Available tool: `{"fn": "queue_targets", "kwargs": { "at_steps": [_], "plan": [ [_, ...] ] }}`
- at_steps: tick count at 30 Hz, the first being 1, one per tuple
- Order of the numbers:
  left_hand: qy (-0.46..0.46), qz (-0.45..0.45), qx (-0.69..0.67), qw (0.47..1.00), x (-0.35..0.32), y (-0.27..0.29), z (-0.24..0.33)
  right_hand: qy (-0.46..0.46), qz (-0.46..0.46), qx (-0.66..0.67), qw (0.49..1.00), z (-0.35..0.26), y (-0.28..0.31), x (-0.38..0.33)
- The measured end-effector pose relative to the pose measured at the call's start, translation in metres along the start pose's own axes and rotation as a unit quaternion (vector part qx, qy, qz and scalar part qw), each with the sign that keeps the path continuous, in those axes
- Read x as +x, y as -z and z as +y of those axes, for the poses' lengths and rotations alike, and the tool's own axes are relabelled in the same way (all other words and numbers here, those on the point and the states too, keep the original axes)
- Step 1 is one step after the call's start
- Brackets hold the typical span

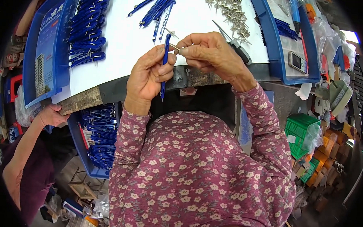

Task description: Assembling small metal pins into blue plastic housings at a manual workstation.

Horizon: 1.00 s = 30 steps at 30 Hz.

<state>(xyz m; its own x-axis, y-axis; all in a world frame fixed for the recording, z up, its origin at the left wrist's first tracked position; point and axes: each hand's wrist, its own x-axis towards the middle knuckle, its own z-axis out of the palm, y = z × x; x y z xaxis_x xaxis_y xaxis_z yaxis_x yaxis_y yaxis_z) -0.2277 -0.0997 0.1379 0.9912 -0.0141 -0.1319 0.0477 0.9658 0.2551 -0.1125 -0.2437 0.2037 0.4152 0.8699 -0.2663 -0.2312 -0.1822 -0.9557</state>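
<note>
sleeves: floral purple sleeves nearest the lens, both forearms running up to the tabletop
left hand: left hand closed around a blue compass, held upright just over the tabletop's near edge
right hand: right hand just right of the compass, fingertips pinched together on a small metal pin at the compass top
pin pile: loose metal pins on the tabletop, beyond the right hand
compass pile: blue compasses on the tabletop, above the left hand
left tray: blue tray far left of the held compass, more compasses stacked along it
right tray: blue tray right of the right hand
low bin: blue bin of compasses below the tabletop edge
other person: another person's hand on the tabletop's left corner
</note>
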Motion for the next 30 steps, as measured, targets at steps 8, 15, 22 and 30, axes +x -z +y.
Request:
{"fn": "queue_targets", "kwargs": {
  "at_steps": [8,15,22,30],
  "plan": [
    [-0.004,-0.002,0.023,1.000,0.001,-0.001,0.000,0.013,-0.001,-0.064,0.998,0.003,0.001,0.001],
    [-0.021,0.011,0.071,0.997,0.000,-0.004,0.000,0.020,-0.007,-0.094,0.995,0.000,0.000,0.001],
    [-0.077,0.054,0.170,0.981,-0.001,-0.009,-0.004,0.014,-0.004,-0.110,0.994,0.001,0.001,-0.001],
    [-0.130,0.075,0.303,0.941,-0.003,-0.018,-0.008,0.022,-0.007,-0.137,0.990,0.003,0.002,-0.001]
  ]
}}
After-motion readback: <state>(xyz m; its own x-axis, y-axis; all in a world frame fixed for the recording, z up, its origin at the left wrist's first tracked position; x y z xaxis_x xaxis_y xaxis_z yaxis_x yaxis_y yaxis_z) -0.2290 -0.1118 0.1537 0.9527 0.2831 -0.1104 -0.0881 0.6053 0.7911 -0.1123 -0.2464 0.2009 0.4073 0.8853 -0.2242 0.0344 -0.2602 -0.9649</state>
